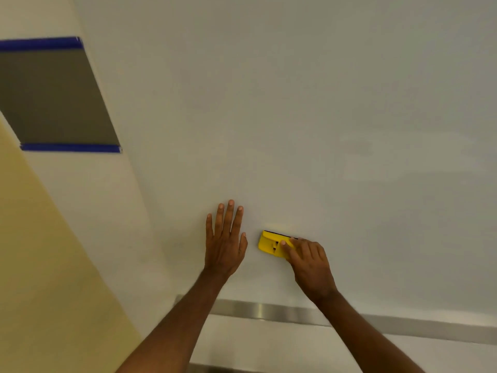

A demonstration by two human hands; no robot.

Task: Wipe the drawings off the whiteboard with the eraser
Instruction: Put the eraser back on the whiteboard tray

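A large whiteboard (295, 117) fills most of the view; I see no clear drawings on it, only faint grey smears at the right. My right hand (309, 262) presses a yellow eraser (271, 244) against the board's lower part, its dark felt edge on the surface. My left hand (224, 243) rests flat on the board just left of the eraser, fingers spread and holding nothing.
A metal tray rail (269, 312) runs along the board's bottom edge. To the left, a grey panel (53, 98) taped with blue strips hangs on the white wall, beside a yellow wall section (40, 265).
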